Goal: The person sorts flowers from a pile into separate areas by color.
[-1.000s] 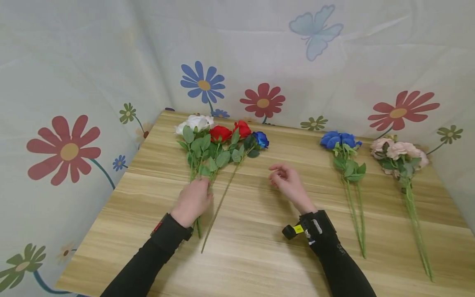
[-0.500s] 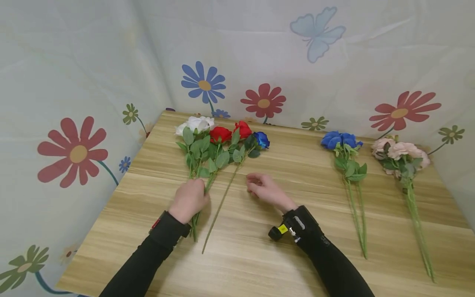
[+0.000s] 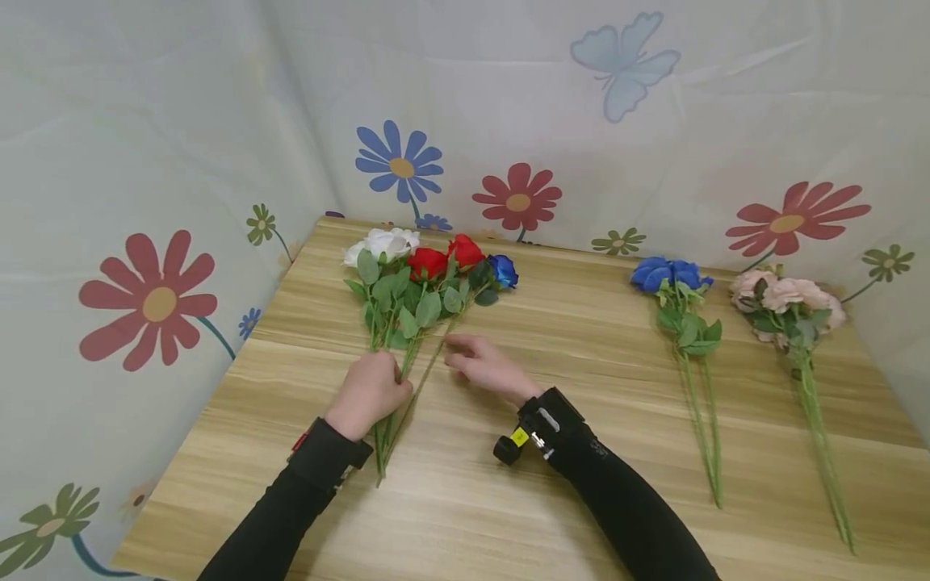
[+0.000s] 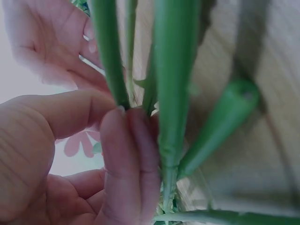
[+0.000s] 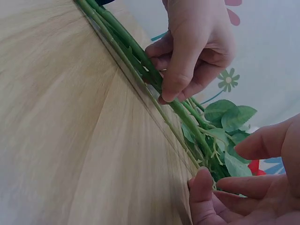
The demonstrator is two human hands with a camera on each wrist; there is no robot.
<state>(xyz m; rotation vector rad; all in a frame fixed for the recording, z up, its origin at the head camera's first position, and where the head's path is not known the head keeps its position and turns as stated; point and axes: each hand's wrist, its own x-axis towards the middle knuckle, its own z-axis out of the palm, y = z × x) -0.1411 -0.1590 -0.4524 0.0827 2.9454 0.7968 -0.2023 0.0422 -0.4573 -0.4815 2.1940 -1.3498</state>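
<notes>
On the left of the table, my left hand (image 3: 369, 393) pinches several green stems (image 4: 176, 70) between thumb and fingers. Those stems lead up to a white flower (image 3: 392, 243) and two red roses (image 3: 427, 263) with green leaves. A single blue rose (image 3: 503, 271) lies along their right side, its thin stem (image 5: 161, 112) slanting close beside the bunch. My right hand (image 3: 488, 369) is at that stem, fingertips touching it below the leaves. In the right wrist view its thumb and fingers (image 5: 201, 187) are spread apart, not closed round the stem.
Right of centre lie blue flowers (image 3: 670, 274) with two long stems. Farther right is a bunch of pale pink flowers (image 3: 788, 294). The wooden table (image 3: 581, 516) meets a printed cloth backdrop (image 3: 465, 97) at its back and left.
My right hand has moved left to the blue rose's stem. The blue rose has shifted left against the bunch. My left hand keeps its grip, nearly in place.
</notes>
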